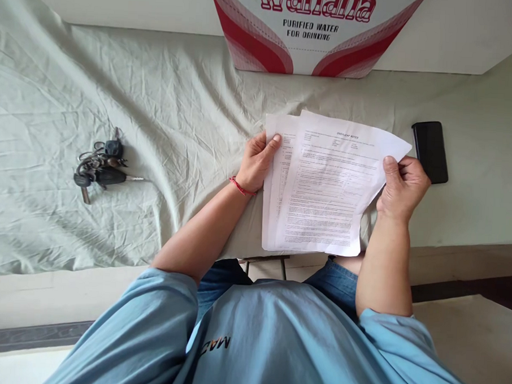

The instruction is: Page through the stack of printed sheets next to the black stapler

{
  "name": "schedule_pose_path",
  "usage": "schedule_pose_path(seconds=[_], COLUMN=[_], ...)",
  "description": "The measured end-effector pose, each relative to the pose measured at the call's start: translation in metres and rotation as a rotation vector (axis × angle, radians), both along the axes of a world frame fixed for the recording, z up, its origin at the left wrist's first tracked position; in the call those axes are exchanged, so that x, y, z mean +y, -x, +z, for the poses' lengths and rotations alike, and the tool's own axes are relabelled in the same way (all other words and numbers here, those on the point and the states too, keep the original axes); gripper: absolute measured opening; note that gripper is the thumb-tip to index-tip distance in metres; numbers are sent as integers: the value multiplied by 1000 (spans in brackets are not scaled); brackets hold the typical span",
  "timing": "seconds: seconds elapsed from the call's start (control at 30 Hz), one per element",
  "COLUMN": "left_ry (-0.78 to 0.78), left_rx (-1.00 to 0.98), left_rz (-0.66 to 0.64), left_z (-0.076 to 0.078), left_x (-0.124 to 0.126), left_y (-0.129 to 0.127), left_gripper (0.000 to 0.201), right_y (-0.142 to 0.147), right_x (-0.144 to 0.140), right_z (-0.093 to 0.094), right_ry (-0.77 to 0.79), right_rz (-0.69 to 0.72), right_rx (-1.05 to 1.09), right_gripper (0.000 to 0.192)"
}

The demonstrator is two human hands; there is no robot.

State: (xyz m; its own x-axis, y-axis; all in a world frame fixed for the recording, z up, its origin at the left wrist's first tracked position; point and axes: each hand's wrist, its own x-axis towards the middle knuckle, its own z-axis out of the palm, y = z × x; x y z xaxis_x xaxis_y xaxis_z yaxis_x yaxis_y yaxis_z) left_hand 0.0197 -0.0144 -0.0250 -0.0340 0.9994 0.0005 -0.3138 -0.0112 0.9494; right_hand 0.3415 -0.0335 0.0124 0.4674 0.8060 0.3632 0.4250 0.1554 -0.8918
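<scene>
"So, where are the papers (323,200)?"

"Over the bench (200,99) edge. Fingers of the left hand (256,161) pinch one side, fingers of the right hand (402,187) the other, near the phone (430,151)"

A bunch of keys (110,176) lies well to the left of the left hand (256,160), on a wrinkled pale-green cloth (199,121). A black phone (431,151) lies just right of the right hand (401,187). Ahead of both stands a red-and-white box (306,55) printed "PURIFIED WATER FOR DRINKING".
</scene>
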Motion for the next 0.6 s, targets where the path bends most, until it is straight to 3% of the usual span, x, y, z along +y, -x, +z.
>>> schedule_pose_path(seconds=[0.23, 0.6], left_ry=[-16, -28], left_rx=[-7, 21], left_rz=[2, -4], left_z=[2, 2], left_x=[-2, -3], left_y=[-1, -3], left_gripper=[64, 64], right_y=[9, 9], right_x=[-4, 1], right_z=[2, -19], right_ry=[73, 95], right_rz=[39, 125], right_rx=[-48, 59], right_gripper=[58, 54])
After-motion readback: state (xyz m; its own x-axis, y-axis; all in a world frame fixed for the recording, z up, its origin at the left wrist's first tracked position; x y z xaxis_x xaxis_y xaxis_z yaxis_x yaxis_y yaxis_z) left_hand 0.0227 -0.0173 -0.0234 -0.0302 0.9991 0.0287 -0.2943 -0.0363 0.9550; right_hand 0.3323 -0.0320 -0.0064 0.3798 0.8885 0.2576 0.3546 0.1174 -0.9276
